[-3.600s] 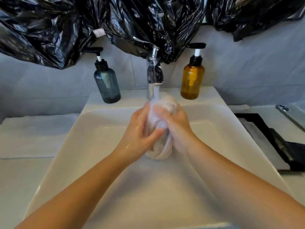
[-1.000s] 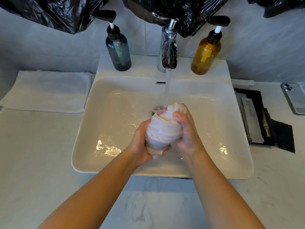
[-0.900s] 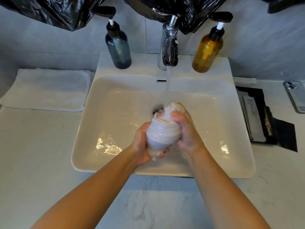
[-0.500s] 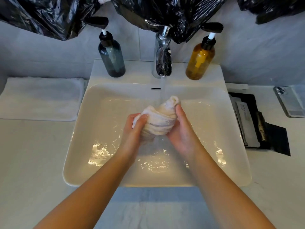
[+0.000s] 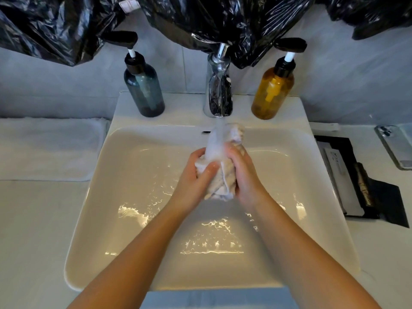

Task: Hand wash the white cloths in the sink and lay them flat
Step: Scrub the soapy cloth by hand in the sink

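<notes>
**A:** Start nearest. What do the hands have?

**B:** Over the middle of the sink (image 5: pixel 89 219), both are curled round one bunched white cloth (image 5: pixel 223 186). The left hand (image 5: pixel 194 177) clasps its left side and the right hand (image 5: pixel 245 175) its right side, so the wad is squeezed between them, clear of the basin floor

**A:** How would you expect it to handle?

**B:** Soft and limp, and heavy for its size, since it looks soaked through. Wet towelling shouldn't slip much, but I'd expect it to sag and drip once one hand lets go

**A:** Where would you take hold?

**B:** For wringing, round the thick middle, as now. For laying it flat, I'd hunt out two corners of one edge. A hem shows low on the wad, just by the right palm

**A:** And beyond the hands?

**B:** The cloth's top end pokes out above the fingers, right in the stream (image 5: pixel 219 128) from the tap (image 5: pixel 219 90). Further back, a blue-grey bottle (image 5: pixel 143 85) stands beyond the left hand and an amber bottle (image 5: pixel 273 88) beyond the right. Well out past the left hand, a white towel (image 5: pixel 49 148) lies flat on the tabletop (image 5: pixel 33 230). I can't tell whether it is a washed cloth
</notes>
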Available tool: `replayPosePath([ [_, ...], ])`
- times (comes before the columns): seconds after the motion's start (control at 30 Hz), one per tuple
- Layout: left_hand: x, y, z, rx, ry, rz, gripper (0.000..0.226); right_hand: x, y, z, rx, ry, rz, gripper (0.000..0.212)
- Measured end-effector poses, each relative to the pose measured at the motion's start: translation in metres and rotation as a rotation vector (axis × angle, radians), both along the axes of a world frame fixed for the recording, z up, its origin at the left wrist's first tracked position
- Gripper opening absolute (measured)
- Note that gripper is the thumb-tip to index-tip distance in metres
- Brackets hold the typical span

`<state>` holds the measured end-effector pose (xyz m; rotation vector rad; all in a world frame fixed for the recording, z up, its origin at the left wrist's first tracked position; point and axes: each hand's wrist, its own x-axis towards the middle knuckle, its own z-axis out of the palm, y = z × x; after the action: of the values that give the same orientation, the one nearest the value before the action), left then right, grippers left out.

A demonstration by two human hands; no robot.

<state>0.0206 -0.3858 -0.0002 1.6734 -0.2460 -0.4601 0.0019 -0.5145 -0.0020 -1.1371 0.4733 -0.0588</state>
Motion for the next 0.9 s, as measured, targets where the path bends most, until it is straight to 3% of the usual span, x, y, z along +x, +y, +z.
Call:
replayPosePath([
  [0.13, -0.007, 0.004, -0.016, 0.065, -0.092, 0.045, 0.052, -0.001, 0.003, -0.011, -0.251, -0.124, 0.03, 0.031],
  [0.37, -0.007, 0.012, -0.02, 0.086, -0.114, 0.037, 0.049, -0.006, 0.006, -0.024, -0.344, -0.181, 0.059, 0.047],
  [0.6, -0.005, 0.009, -0.023, 0.109, -0.103, 0.002, 0.039, -0.006, 0.004, -0.026, -0.383, -0.189, 0.027, 0.043],
  [0.9, -0.005, 0.009, -0.023, 0.082, -0.136, 0.026, 0.063, -0.006, 0.005, -0.027, -0.452, -0.19, 0.032, 0.047],
])
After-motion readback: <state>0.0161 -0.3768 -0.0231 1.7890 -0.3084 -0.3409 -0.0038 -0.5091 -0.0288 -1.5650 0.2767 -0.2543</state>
